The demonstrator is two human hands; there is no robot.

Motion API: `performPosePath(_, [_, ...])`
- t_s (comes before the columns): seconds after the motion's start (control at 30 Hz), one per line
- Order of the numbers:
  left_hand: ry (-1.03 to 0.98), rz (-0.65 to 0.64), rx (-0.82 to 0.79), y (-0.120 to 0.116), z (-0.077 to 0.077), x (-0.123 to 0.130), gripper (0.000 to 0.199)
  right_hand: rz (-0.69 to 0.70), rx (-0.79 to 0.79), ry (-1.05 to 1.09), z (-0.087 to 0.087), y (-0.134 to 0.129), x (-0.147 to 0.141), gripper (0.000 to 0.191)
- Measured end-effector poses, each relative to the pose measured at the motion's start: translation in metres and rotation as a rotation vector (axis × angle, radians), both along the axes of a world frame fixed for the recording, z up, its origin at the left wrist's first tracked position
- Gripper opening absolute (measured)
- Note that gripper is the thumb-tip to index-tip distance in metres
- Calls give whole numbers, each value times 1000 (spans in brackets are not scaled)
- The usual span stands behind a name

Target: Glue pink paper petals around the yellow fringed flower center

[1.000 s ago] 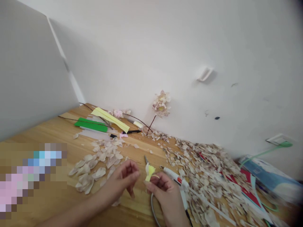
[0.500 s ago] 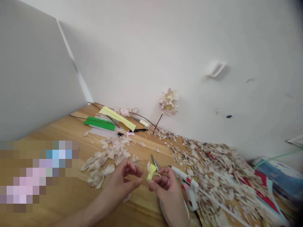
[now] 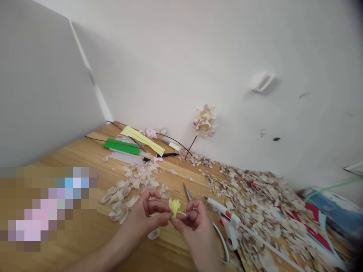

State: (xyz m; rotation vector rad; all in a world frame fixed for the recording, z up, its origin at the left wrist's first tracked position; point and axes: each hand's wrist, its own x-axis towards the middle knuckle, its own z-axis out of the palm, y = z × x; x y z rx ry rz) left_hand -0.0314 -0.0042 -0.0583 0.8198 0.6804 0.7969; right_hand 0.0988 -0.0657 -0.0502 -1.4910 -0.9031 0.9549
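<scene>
Both the left hand (image 3: pixel 143 218) and right hand (image 3: pixel 199 231) are pinching a small yellow, paper-like fringed flower centre (image 3: pixel 175 205) above the wooden counter (image 3: pixel 70 155), its seemingly light, crushable fringe favouring gentle base grips.

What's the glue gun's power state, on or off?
Looks on: a small red light glows on the white glue gun.
</scene>
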Motion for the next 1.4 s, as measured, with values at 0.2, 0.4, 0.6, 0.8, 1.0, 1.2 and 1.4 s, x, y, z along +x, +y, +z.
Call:
performPosePath(0.2, [43,-28,88,-3,-1,-6,46,-5,12,-110,2,-2,-3,30])
performPosePath(0.4, [199,-103,210,1,-1,-16,52,-20,-5,-260,-2,-12,1,25])
performPosePath(0.6, [458,71,365,26,-11,-38,23,-23,-71,-528,-16,-18,18,19])
performPosePath(0.8, [658,23,509,19,-25,-36,24,209,-204,-867,-34,-22,29,14])
performPosePath(1.0, [740,-7,642,18,-22,-37,22,363,-224,-1061,-38,-28,31,20])
performPosePath(1.2, [860,174,692,29,-14,-47,26,401,-228,-1128,-33,-28,26,23])
performPosePath(1.4, [914,254,676,39,-7,-60,34,434,-266,-1145,-31,-27,24,27])
